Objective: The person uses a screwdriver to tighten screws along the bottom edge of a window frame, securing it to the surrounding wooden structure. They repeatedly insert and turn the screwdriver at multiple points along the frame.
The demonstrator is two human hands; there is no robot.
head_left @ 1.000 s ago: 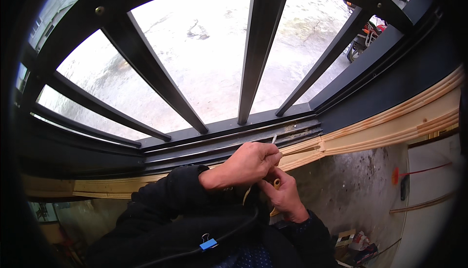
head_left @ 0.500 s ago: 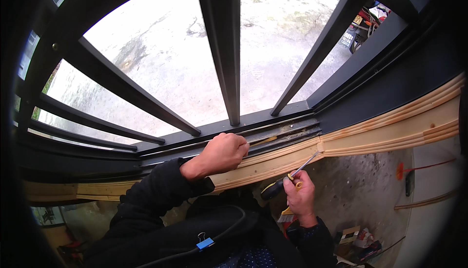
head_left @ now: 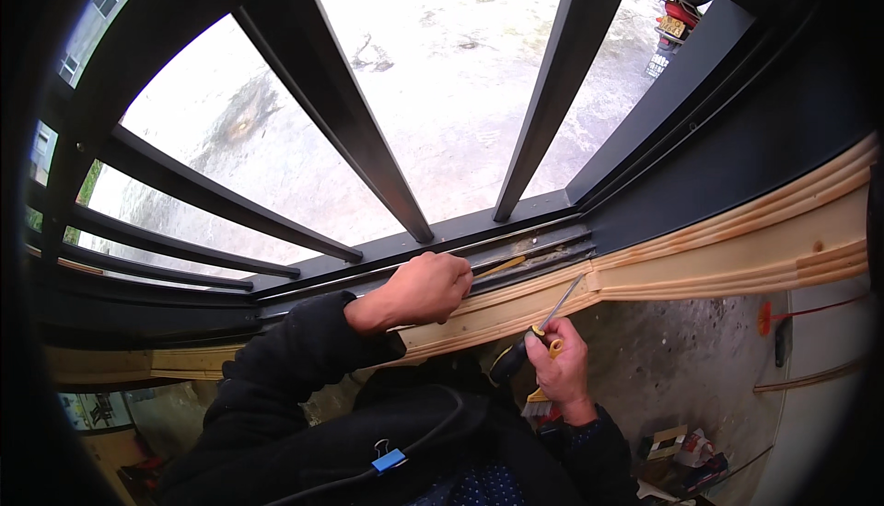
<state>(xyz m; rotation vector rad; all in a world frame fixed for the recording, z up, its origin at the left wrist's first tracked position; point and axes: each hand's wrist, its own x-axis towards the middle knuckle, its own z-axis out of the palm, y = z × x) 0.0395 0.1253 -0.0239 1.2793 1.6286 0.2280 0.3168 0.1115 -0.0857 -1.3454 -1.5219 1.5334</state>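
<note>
My left hand [head_left: 414, 292] is closed over the dark window track [head_left: 543, 257], its fingers pressed together. What the fingers hold, if anything, is hidden. A thin yellowish strip [head_left: 505, 266] lies in the track just right of the fingertips. My right hand [head_left: 564, 370] grips a screwdriver [head_left: 509, 361] with a black and yellow handle; its metal shaft points up and right, the tip over the wooden trim [head_left: 543, 303]. The same hand also holds a small brush with a yellow looped handle [head_left: 556, 348]; its pale bristles [head_left: 536, 403] show beneath the hand.
Dark metal bars [head_left: 341, 110] rise beyond the track, with pale concrete ground [head_left: 442, 92] outside. A parked motorbike [head_left: 677, 18] stands at upper right. Below the trim, a box and other items [head_left: 668, 442] lie on the floor. A blue binder clip [head_left: 389, 460] sits on my dark clothing.
The view has shifted, so the bars and motorbike appear in different places. My right hand and screwdriver sit slightly farther left. My left hand stays closed at the track.
</note>
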